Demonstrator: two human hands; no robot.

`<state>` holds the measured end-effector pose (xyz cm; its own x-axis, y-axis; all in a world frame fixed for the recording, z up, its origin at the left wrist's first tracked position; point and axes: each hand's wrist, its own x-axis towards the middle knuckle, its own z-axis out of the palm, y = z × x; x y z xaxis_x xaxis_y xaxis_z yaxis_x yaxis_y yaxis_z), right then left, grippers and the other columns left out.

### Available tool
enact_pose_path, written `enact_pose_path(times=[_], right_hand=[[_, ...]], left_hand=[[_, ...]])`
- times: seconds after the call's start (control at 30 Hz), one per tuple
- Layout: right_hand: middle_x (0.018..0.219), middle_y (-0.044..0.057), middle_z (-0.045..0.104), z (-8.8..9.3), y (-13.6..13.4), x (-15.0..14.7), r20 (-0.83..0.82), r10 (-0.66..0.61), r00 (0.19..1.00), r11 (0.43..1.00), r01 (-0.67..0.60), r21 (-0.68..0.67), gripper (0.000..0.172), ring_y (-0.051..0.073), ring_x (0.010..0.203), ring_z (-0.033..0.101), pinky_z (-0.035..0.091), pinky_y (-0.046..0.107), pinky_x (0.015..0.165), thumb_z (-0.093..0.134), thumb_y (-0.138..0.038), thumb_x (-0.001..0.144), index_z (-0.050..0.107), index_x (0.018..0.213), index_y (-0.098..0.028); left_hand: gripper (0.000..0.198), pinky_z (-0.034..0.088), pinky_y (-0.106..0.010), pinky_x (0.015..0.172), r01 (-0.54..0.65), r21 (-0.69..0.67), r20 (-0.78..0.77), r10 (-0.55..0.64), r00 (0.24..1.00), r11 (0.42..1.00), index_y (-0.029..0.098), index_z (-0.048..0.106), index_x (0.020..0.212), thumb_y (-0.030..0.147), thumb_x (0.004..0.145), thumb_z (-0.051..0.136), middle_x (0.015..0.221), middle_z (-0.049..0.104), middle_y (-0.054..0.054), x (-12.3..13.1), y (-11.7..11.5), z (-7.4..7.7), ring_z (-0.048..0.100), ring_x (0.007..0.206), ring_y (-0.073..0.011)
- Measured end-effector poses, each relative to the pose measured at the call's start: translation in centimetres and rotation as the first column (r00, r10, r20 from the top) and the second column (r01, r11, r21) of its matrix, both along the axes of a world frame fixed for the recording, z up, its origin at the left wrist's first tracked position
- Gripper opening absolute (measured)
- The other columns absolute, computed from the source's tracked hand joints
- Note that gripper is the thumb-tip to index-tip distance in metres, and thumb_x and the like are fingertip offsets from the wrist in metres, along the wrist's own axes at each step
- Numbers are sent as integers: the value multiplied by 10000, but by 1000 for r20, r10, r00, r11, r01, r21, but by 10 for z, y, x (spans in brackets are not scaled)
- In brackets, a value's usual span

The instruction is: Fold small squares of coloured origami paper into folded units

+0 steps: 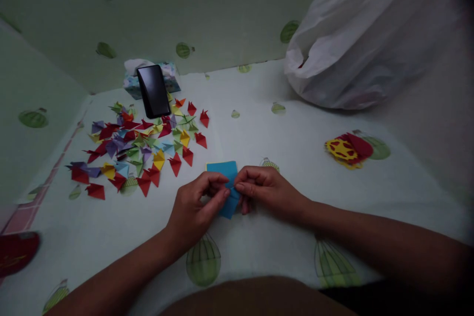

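Your left hand (pixel 194 205) pinches the blue paper (pixel 230 209) between thumb and curled fingers; your right hand (pixel 268 188), nearly closed, pinches its other side. It sits right of the cranes (pixel 138 142).

Patterned green walls (pixel 237 0) meet a pale surface (pixel 255 128); light is dim.

One view, head-worn: looks forward and down from the wearer's own side, over both forearms (pixel 137 266). Part of the wearer's body (pixel 252 298) cuts into bottom centre. Left hand (pixel 192 207) and right hand (pixel 272 188) close to camera, just below mid-frame. Wide field: takes in printed white surface (pixel 252 128), tissue box (pixel 133 86) farther off, green wall (pixel 229 15) behind; plastic bag (pixel 351 49) fills upper right.
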<state>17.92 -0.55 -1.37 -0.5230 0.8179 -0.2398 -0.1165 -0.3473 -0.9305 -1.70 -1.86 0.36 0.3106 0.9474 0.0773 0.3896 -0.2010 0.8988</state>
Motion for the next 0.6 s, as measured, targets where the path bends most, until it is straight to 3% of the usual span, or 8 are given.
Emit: enact_pose_path(times=[0.1,0.2,0.6], right_hand=[[599,-20,650,1,-1,1,8,-21,1000,999,21,38,227,96,518,624,504,220,523,666,-373,865,602,797,-166],[618,-15,651,1,-1,1,5,-29,1000,997,28,78,217,100,535,627,510,228,539,650,-362,878,601,796,-167],[651,0,678,-1,0,2,-15,13,1000,999,-12,51,192,118,584,655,512,244,575,602,-353,915,593,888,-163]], left_hand=[[169,427,-210,544,8,-230,65,7,998,973,158,658,853,324,867,630,693,632,1,0,2,3,544,601,-104],[282,377,-214,536,24,-316,72,-1,997,948,147,642,705,369,874,604,625,570,8,1,3,5,476,580,-99],[230,374,-213,539,-63,-307,80,91,993,950,147,645,707,343,827,645,627,566,9,2,4,2,464,581,-103]])
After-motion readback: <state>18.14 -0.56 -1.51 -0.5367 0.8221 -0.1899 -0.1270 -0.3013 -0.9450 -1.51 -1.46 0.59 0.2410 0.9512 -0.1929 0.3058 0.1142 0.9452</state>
